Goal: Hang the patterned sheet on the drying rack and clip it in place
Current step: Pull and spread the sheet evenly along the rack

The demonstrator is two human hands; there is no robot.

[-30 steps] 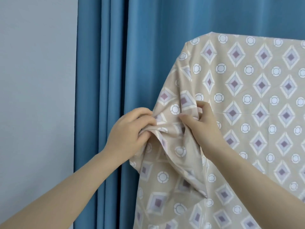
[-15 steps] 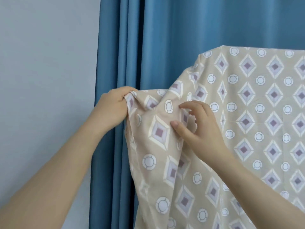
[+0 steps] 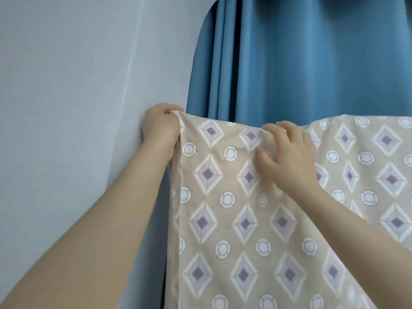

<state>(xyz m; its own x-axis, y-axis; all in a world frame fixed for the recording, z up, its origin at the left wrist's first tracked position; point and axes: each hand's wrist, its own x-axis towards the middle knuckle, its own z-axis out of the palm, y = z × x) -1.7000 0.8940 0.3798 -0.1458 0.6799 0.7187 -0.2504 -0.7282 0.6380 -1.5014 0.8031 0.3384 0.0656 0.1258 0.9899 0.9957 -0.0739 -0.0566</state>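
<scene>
— Against the blue curtain [image 3: 289,63], how many things do you count?

— One sheet [image 3: 234,208], two hands, one curtain, and a pale wall [image 3: 66,85] on the left. No rack shows; whatever carries the sheet is covered by it.

— Any containers?

— None in view.

— Where is the sheet?

— It hangs in front of the curtain, its top edge running roughly level from the left corner across to the right border of the view. The cloth drops from that edge past the bottom of the view. Its left side edge falls nearly straight down, with a narrow hem turned toward us.

— What does it look like?

— Beige, printed with rows of diamonds, each with a mauve centre and cream outline, and white rings between them.

— The hands?

— The left hand [image 3: 159,130] is curled into a fist round the top left corner, bunching the cloth. The right hand [image 3: 289,157] sits at the top edge further right, fingers [image 3: 276,128] bent over the edge and thumb pressed on the front, pinching the cloth between them.
</scene>
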